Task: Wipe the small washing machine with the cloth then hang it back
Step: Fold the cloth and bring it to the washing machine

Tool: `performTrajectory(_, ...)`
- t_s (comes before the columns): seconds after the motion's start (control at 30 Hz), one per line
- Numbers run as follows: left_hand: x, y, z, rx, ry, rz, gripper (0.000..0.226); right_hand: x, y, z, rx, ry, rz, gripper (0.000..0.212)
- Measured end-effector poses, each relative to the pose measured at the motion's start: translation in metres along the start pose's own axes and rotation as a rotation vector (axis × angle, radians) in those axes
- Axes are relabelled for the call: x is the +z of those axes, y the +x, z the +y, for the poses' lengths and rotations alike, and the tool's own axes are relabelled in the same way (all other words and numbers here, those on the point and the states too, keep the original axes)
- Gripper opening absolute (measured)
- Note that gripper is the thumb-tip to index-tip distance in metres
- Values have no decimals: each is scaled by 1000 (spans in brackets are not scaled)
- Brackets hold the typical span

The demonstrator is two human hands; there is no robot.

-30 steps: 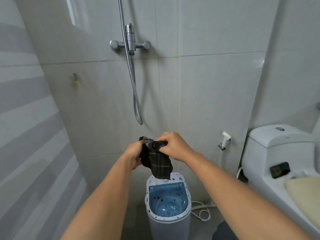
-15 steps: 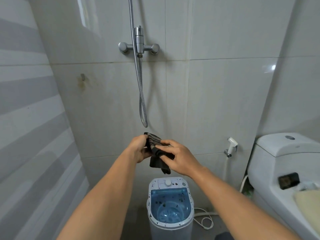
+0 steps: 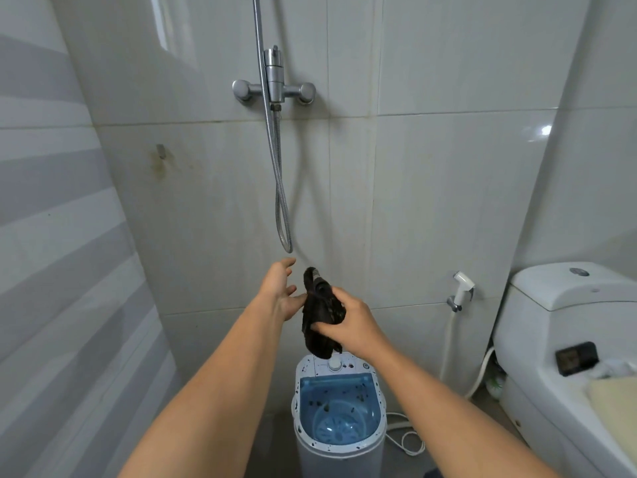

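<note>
Dark and bunched, the cloth [image 3: 322, 313] sits in the right hand [image 3: 351, 327], whose fingers are closed around its lower half while a rolled end sticks up above the knuckles and a fold hangs below the palm. The left hand [image 3: 281, 293] is just beside it with fingers spread apart and holding nothing; whether its palm touches the fabric cannot be told. Both bare forearms reach forward from the bottom edge of the view.

Directly beneath the cloth stands the small washing machine [image 3: 339, 419], white with dark specks on its rim, its blue tub open and dotted with dark bits. A round knob [image 3: 333, 364] sits on the panel at the tub's far edge, close under the hanging fold. The machine stands on the floor against the tiled wall [image 3: 431, 201].

Above the hands a metal shower hose [image 3: 281, 188] loops down from the chrome mixer valve [image 3: 274, 88]. A small hook [image 3: 160, 150] with a rusty stain below it is fixed on the wall to the left. A bidet sprayer [image 3: 462, 288] hangs to the right, next to the white toilet [image 3: 565, 305], and a white cord [image 3: 405, 436] lies coiled on the floor by the machine.
</note>
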State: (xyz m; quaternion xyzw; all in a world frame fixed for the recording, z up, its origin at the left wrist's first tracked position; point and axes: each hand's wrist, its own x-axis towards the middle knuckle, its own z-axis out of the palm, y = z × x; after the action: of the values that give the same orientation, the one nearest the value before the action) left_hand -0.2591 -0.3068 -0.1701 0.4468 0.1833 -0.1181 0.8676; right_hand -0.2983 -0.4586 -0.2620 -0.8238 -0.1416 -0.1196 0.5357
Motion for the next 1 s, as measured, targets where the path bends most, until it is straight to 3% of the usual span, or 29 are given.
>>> performTrajectory(0.07, -1, -2, 0, -7, 83, -29, 53, 2, 0, 4, 76, 109, 57, 33)
performTrajectory(0.17, -9, -2, -2, 172, 582, -16, 36, -5, -2, 3, 281, 301, 95, 12)
performTrajectory(0.23, -18, 0, -9, 300, 869, -24, 36, -16, -4, 2, 424, 438, 49, 18)
performTrajectory(0.27, -23, 1, -13, 284, 921, -87, 40, -23, -6, 3, 492, 501, 0, 25)
performTrajectory(0.4, -36, 2, -34, -38, 899, -357, 42, -47, -12, 2, 715, 628, -122, 40)
performTrajectory(0.53, -38, 10, -51, 31, 794, -282, 19, -57, -11, 15, 722, 645, -138, 58)
performTrajectory(0.7, -38, 18, -59, 66, 608, -204, 15, -61, -20, 36, 772, 647, -239, 83)
performTrajectory(0.9, -35, 19, -60, 103, 451, -150, 7, -44, -18, 34, 636, 256, 251, 72)
performTrajectory(1.0, -34, 20, -62, 144, 405, -130, 6, -35, -17, 29, 805, 322, 72, 90)
